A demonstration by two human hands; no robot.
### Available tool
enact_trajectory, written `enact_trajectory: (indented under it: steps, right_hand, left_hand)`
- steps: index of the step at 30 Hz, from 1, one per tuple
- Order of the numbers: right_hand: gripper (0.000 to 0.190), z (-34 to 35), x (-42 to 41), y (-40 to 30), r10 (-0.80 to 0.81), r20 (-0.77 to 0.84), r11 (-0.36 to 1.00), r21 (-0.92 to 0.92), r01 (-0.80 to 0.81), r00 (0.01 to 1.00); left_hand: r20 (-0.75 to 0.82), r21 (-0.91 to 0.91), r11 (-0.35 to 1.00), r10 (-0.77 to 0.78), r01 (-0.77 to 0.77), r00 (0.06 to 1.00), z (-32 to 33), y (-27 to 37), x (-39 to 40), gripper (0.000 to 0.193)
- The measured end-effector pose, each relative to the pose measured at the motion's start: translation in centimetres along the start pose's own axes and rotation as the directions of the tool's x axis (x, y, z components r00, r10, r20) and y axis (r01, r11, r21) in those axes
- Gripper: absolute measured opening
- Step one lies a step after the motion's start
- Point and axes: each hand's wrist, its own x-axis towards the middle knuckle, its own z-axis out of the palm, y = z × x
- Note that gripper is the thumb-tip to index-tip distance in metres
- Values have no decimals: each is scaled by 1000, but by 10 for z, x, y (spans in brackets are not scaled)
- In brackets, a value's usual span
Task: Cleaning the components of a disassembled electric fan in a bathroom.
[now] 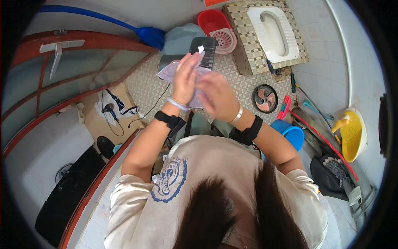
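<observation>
A pale purple cloth [202,73] with a small white tag lies at and between my two hands. My left hand [186,76] is over the cloth, its fingers pointing up the view; the palm side is hidden. Blurred by motion, my right hand [217,95] is just to the right, with bent fingers against or close to the cloth; its hold on it cannot be made out. Behind the hands stands a dark grey appliance with a ribbed, slatted part [205,46], partly covered by the cloth. A dark cable runs over the tiled floor near it.
A round fan part with blades [265,98] lies on the mosaic floor, near a pink brush [284,107] and a blue bucket [290,133]. A red mop bucket [213,20] stands by the raised squat toilet [273,34]. At left are a red-framed door [62,84] and a hair dryer [109,108].
</observation>
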Motion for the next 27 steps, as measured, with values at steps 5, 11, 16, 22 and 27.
enact_trajectory:
  steps: [5,11,16,22,27]
  right_hand:
    - [60,27,13,1,-67,505,956,-215,201,860]
    - [57,41,43,2,-47,595,791,-469,394,802]
    - [30,59,72,24,-158,658,761,-394,516,736]
    - [19,57,132,72,-92,533,842,-409,351,841]
    - [21,-17,178,19,-123,352,946,-242,217,928]
  left_hand:
    - [-403,-397,896,-364,198,839,-37,29,-2,45]
    - [-146,-22,984,172,-177,974,-12,48,-78,49]
    - [-261,2,1000,5,-4,965,11,38,-80,58]
    - [-241,42,983,-163,179,957,19,29,-82,103]
    - [-212,-135,927,-371,349,904,12,35,-68,113]
